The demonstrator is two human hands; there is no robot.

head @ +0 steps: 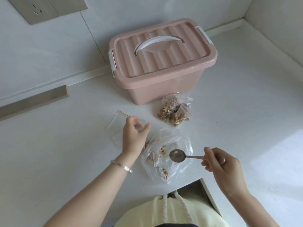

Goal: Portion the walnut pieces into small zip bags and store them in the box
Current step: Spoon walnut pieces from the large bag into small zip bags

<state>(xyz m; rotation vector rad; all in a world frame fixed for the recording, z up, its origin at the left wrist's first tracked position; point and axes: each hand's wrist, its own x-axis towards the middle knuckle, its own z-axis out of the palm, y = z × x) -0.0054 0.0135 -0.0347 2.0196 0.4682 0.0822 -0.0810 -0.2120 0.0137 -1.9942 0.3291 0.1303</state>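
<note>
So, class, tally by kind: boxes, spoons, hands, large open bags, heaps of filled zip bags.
Pink box: 1
Spoon: 1
Hands: 2, left hand and right hand
Large open bag: 1
Heap of filled zip bags: 1
Total: 6

no readable text, labels or numbers anywhere

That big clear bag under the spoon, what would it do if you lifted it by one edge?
Likely floppy: the big clear bag lies crumpled and thin. Probably light, with few walnut pieces left; they would likely slide to its lowest corner.
</note>
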